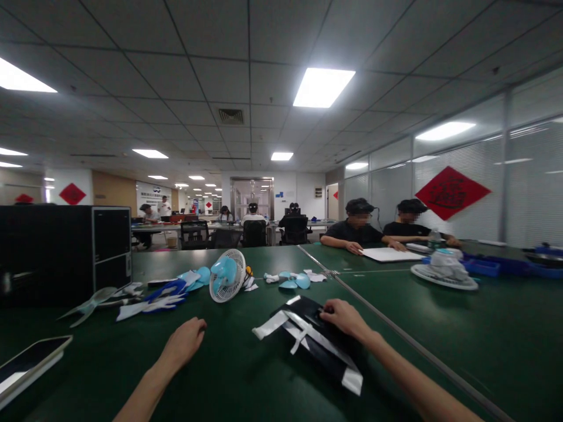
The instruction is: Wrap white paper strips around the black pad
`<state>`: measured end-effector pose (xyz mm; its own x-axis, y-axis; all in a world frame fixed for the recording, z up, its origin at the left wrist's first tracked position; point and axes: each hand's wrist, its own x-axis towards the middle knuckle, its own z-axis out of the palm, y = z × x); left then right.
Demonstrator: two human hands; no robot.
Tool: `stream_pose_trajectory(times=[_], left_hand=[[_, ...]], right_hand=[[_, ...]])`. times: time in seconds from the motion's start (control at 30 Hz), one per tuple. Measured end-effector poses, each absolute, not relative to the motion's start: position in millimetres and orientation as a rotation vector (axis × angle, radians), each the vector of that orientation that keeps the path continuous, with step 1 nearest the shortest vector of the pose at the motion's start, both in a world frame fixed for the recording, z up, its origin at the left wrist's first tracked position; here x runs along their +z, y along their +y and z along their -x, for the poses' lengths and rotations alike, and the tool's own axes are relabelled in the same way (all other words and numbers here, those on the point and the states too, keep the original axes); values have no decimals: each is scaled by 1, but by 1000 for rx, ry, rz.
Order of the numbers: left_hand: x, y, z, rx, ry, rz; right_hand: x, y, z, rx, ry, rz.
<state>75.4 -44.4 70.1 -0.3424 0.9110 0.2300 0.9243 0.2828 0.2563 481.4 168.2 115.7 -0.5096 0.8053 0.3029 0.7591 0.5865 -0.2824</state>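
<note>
Green table (229, 381) had a flat black piece (329, 329) on it, long axis slanting far left to near right. Right hand (345, 318) was nearer, touching its far right side, fingers curled, couldn't tell if clamped. Left hand (185, 341) curled well apart, fingertips hidden.

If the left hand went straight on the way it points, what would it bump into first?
The left hand would probably meet the white-caged fan first, though depth is unclear.
</note>
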Motion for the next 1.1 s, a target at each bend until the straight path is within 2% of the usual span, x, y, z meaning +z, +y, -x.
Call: stream_pose_trajectory(times=[0.3,0.53,0.7,1.1], left_hand=[[62,-40,-73,-553,-2492,1840],[59,-36,-71,-519,-2474,1836],[62,-41,-74,-513,-2506,1840],[62,-40,-78,-526,-2541,1899]], right_hand=[[101,202,-611,172,-2160,1692],[95,191,-628,178,-2148,1768],[99,171,-632,33,-2060,1771],[60,96,-658,655,-1926,1598]])
